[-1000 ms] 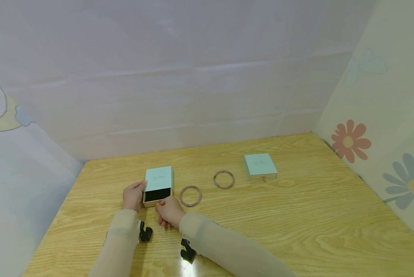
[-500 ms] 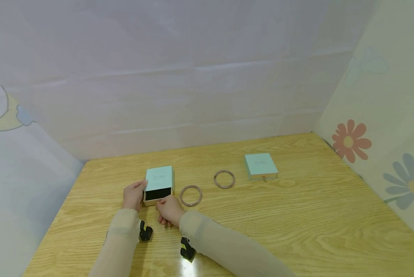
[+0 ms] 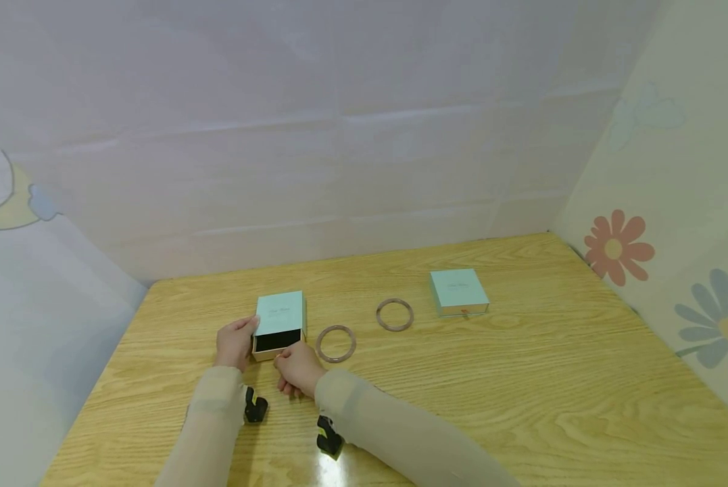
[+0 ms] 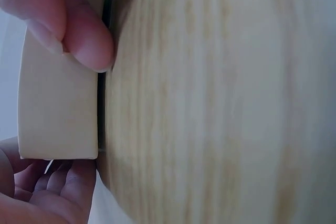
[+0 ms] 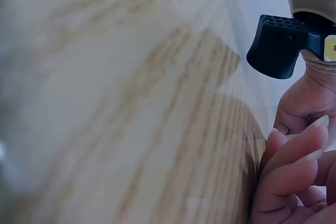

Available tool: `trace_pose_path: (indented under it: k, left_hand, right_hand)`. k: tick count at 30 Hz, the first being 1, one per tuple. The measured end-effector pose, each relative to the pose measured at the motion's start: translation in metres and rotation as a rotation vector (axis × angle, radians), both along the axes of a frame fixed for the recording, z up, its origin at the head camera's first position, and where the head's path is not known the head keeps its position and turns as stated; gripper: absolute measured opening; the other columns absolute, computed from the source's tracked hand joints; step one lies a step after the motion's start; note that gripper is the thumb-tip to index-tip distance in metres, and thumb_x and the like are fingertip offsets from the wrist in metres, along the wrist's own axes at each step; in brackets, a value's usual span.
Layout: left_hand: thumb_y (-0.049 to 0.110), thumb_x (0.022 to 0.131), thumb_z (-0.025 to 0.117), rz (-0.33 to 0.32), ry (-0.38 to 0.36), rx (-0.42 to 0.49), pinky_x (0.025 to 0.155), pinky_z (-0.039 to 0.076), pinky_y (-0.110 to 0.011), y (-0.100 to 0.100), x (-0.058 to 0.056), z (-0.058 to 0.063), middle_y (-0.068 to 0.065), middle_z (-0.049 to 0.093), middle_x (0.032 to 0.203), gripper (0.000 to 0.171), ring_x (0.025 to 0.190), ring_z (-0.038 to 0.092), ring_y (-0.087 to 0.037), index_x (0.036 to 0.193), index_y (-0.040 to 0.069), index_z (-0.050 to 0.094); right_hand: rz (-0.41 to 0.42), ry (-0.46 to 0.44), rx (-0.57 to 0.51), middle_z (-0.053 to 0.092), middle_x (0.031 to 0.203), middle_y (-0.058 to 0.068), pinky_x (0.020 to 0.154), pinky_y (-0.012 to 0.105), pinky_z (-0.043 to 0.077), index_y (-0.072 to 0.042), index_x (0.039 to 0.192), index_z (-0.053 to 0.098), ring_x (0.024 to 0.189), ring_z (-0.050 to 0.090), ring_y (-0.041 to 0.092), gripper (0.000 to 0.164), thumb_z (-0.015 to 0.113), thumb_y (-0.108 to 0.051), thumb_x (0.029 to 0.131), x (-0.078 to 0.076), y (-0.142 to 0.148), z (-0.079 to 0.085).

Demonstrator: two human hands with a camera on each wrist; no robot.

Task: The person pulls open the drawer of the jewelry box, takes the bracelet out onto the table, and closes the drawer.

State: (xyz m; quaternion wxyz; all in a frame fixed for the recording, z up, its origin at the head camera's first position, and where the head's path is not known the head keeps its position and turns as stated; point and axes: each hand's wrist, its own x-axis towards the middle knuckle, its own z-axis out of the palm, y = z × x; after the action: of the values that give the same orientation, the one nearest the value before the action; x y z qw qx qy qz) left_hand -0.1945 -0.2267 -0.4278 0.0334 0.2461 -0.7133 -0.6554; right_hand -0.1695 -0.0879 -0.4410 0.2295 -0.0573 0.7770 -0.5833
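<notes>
A mint-green jewelry box (image 3: 280, 312) with a slide-out drawer sits on the left of the table. Its cream drawer (image 3: 268, 355) stands partly pulled out toward me, black inside. My left hand (image 3: 234, 343) grips the box sleeve from its left side, thumb at the top edge. At the drawer's front, my right hand (image 3: 299, 368) pinches with thumb and finger; in the left wrist view a speck of orange shows between those fingertips (image 4: 92, 51) against the drawer front (image 4: 58, 108). Just right of the box lies a pinkish bangle (image 3: 336, 344).
A second bangle (image 3: 395, 315) lies farther back to the right. Beyond it a matching mint box (image 3: 459, 292) stands closed, with a small reddish tab on its front. The wooden table (image 3: 522, 379) meets a pale curtain at the back and a flowered one at right.
The drawer front has shifted very slightly inward, toward the sleeve. Both hands keep nearly the same places on the box, and the bangles and second box lie as before.
</notes>
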Motion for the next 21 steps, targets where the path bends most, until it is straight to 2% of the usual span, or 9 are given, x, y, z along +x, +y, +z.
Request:
trace_pose_path:
  k: [2, 5, 8, 11, 14, 17, 21]
  left_hand:
    - [0.017, 0.101, 0.054, -0.006, -0.003, -0.004, 0.064, 0.041, -0.013, -0.0002, -0.0001, -0.0001, -0.027, 0.046, 0.137, 0.045, 0.078, 0.050, -0.004, 0.137, -0.011, 0.047]
    - [0.016, 0.102, 0.052, -0.017, -0.014, -0.008, 0.077, 0.043, -0.016, -0.0001, -0.0005, 0.0005, -0.028, 0.042, 0.141, 0.046, 0.100, 0.051, -0.015, 0.138, -0.011, 0.045]
    - [0.016, 0.102, 0.050, -0.029, -0.019, -0.001, 0.097, 0.040, -0.027, 0.0000, -0.0015, 0.0009, -0.028, 0.038, 0.145, 0.047, 0.124, 0.041, -0.027, 0.140, -0.011, 0.042]
    - [0.015, 0.103, 0.049, -0.035, -0.022, 0.001, 0.104, 0.035, -0.034, 0.0000, -0.0013, 0.0016, -0.027, 0.035, 0.147, 0.046, 0.132, 0.034, -0.032, 0.140, -0.011, 0.041]
    - [0.015, 0.102, 0.050, -0.032, -0.026, -0.007, 0.092, 0.040, -0.024, -0.0002, -0.0008, 0.0019, -0.027, 0.036, 0.147, 0.046, 0.124, 0.039, -0.028, 0.140, -0.010, 0.043]
    - [0.015, 0.102, 0.051, -0.027, -0.022, -0.016, 0.070, 0.039, -0.015, -0.0006, -0.0002, 0.0017, -0.027, 0.039, 0.145, 0.045, 0.098, 0.050, -0.016, 0.139, -0.010, 0.045]
    - [0.015, 0.101, 0.053, -0.019, -0.007, -0.009, 0.057, 0.036, -0.015, -0.0011, 0.0008, 0.0015, -0.024, 0.049, 0.132, 0.045, 0.064, 0.043, -0.003, 0.137, -0.011, 0.046]
  right_hand:
    - [-0.001, -0.003, -0.002, 0.050, 0.044, 0.001, 0.032, 0.019, 0.031, -0.001, 0.080, 0.069, 0.033, 0.042, 0.007, 0.026, 0.054, -0.010, 0.099, -0.0002, 0.0000, 0.0000]
    - [-0.005, -0.004, -0.005, 0.051, 0.044, 0.001, 0.032, 0.019, 0.031, -0.002, 0.083, 0.069, 0.033, 0.042, 0.008, 0.023, 0.054, -0.010, 0.099, -0.0008, -0.0003, -0.0007]
    - [-0.010, -0.009, -0.008, 0.051, 0.045, 0.001, 0.032, 0.019, 0.032, -0.003, 0.087, 0.070, 0.034, 0.042, 0.008, 0.020, 0.055, -0.010, 0.099, -0.0011, -0.0005, -0.0007]
    - [-0.011, -0.015, -0.008, 0.050, 0.045, 0.001, 0.032, 0.019, 0.034, -0.002, 0.092, 0.071, 0.034, 0.043, 0.008, 0.019, 0.054, -0.009, 0.099, -0.0009, -0.0004, -0.0003]
    - [-0.012, -0.024, -0.007, 0.051, 0.045, 0.002, 0.032, 0.019, 0.036, -0.001, 0.093, 0.070, 0.034, 0.044, 0.008, 0.018, 0.055, -0.009, 0.099, -0.0009, -0.0005, 0.0002]
    - [-0.011, -0.025, -0.001, 0.052, 0.046, 0.002, 0.032, 0.019, 0.037, -0.001, 0.093, 0.070, 0.034, 0.046, 0.008, 0.018, 0.055, -0.009, 0.098, -0.0008, -0.0005, 0.0010]
    - [-0.008, -0.033, -0.001, 0.053, 0.048, 0.004, 0.032, 0.019, 0.038, 0.000, 0.088, 0.070, 0.035, 0.047, 0.009, 0.021, 0.055, -0.010, 0.099, -0.0013, -0.0005, 0.0024]
